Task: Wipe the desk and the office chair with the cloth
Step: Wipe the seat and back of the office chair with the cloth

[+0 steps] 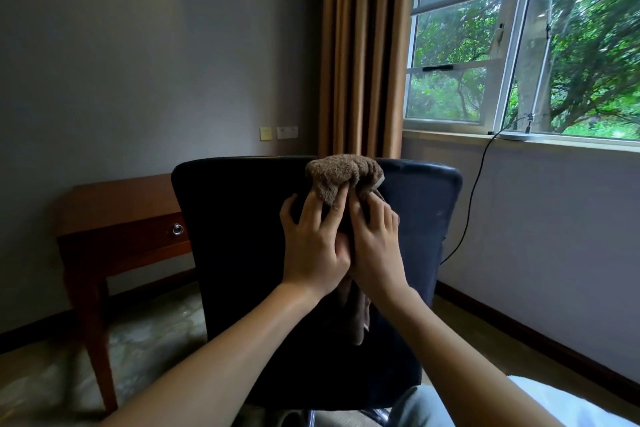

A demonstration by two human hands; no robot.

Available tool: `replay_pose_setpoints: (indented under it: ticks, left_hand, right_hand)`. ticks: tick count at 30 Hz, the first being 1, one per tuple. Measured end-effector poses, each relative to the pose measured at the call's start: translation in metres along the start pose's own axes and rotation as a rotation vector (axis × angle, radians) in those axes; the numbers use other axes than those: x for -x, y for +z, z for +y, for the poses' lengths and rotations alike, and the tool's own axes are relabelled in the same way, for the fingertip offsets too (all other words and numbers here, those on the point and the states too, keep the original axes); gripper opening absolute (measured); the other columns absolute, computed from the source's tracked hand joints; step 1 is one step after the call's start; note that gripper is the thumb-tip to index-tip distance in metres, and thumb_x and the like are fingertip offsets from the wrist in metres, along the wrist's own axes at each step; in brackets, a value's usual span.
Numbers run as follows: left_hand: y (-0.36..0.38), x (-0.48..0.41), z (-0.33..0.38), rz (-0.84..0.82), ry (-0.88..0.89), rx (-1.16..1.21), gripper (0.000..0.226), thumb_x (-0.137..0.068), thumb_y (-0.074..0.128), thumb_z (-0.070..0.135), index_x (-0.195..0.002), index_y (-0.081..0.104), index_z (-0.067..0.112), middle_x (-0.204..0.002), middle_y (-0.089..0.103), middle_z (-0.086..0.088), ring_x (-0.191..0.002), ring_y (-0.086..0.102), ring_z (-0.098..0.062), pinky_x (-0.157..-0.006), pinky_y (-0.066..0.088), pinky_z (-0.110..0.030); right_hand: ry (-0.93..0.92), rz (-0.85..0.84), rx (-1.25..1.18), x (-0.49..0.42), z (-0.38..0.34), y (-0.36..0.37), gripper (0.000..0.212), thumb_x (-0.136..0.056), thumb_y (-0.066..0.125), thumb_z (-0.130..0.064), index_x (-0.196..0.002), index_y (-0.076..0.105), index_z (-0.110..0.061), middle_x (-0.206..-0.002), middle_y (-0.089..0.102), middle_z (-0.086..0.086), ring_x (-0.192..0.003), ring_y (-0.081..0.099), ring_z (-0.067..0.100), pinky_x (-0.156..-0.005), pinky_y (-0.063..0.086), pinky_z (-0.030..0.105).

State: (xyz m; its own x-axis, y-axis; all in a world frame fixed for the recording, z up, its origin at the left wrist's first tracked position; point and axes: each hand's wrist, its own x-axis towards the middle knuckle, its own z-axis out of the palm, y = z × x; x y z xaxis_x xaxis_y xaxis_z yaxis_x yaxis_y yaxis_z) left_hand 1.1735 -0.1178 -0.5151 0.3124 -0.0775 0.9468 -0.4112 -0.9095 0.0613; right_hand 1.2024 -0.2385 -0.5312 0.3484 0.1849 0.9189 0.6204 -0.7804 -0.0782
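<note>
Screening desk partly, office chair carries cloth.

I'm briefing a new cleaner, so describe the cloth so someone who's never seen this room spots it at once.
Find the dark office chair at centre, its backrest toward the camera. At the backrest's top edge, where the left hand and right hand meet, sits a bunched cloth. It is fuzzy and tan-brown, the only soft lump against the chair's dark fabric.

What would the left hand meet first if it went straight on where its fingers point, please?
The left hand would meet the brown cloth bunched on the office chair's top edge, probably.
</note>
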Motion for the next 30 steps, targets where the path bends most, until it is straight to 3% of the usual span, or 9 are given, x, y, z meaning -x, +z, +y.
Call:
replay_pose_setpoints:
  ticks: [5, 10, 13, 17, 21, 30]
  left_hand:
    - [-0.003, 0.021, -0.015, -0.065, -0.050, -0.047, 0.063, -0.086, 0.044, 0.021, -0.148, 0.047, 0.014, -0.146, 0.048, -0.017, -0.137, 0.041, -0.031, -0.109, 0.033, -0.061]
    - [-0.006, 0.036, -0.016, -0.083, -0.041, -0.033, 0.066, -0.083, 0.044, 0.020, -0.150, 0.045, 0.014, -0.150, 0.045, -0.017, -0.140, 0.039, -0.033, -0.111, 0.031, -0.060]
    - [-0.009, 0.032, -0.009, -0.065, 0.023, 0.004, 0.066, -0.086, 0.047, 0.019, -0.152, 0.041, 0.014, -0.154, 0.041, -0.016, -0.146, 0.035, -0.031, -0.115, 0.027, -0.057]
    - [-0.009, 0.008, 0.014, 0.001, 0.094, 0.084, 0.065, -0.086, 0.051, 0.018, -0.150, 0.044, 0.012, -0.153, 0.043, -0.015, -0.146, 0.034, -0.027, -0.117, 0.024, -0.054]
    - [-0.003, -0.020, 0.029, -0.001, 0.064, 0.100, 0.064, -0.087, 0.046, 0.021, -0.150, 0.044, 0.014, -0.153, 0.043, -0.013, -0.146, 0.035, -0.026, -0.118, 0.021, -0.054]
    - [0.009, -0.017, 0.013, -0.018, 0.056, -0.026, 0.068, -0.086, 0.057, 0.027, -0.152, 0.042, 0.017, -0.151, 0.044, -0.013, -0.145, 0.036, -0.026, -0.117, 0.020, -0.055]
  right_hand:
    - [-0.045, -0.077, 0.026, 0.009, -0.007, 0.006, 0.068, -0.093, 0.066, -0.025, -0.153, 0.037, -0.011, -0.141, 0.044, 0.011, -0.133, 0.040, 0.029, -0.110, 0.035, 0.043]
    - [-0.059, -0.093, 0.032, 0.021, -0.010, 0.008, 0.067, -0.094, 0.061, -0.023, -0.154, 0.034, -0.008, -0.146, 0.038, 0.013, -0.137, 0.037, 0.029, -0.112, 0.035, 0.043]
    - [-0.013, -0.037, 0.005, 0.025, -0.009, 0.004, 0.070, -0.094, 0.068, -0.018, -0.154, 0.033, -0.008, -0.151, 0.034, 0.015, -0.137, 0.037, 0.031, -0.111, 0.036, 0.045]
    - [0.057, 0.104, -0.069, 0.014, -0.005, -0.017, 0.055, -0.104, 0.048, -0.031, -0.153, 0.029, -0.014, -0.149, 0.041, 0.018, -0.132, 0.040, 0.031, -0.111, 0.032, 0.038]
    - [0.040, 0.138, 0.066, -0.009, 0.012, -0.031, 0.065, -0.096, 0.065, -0.020, -0.153, 0.036, -0.008, -0.150, 0.039, 0.018, -0.132, 0.043, 0.034, -0.111, 0.032, 0.040]
    - [0.031, 0.100, 0.127, -0.010, 0.014, -0.022, 0.071, -0.091, 0.070, -0.021, -0.153, 0.037, -0.011, -0.146, 0.034, 0.011, -0.132, 0.040, 0.033, -0.110, 0.031, 0.042]
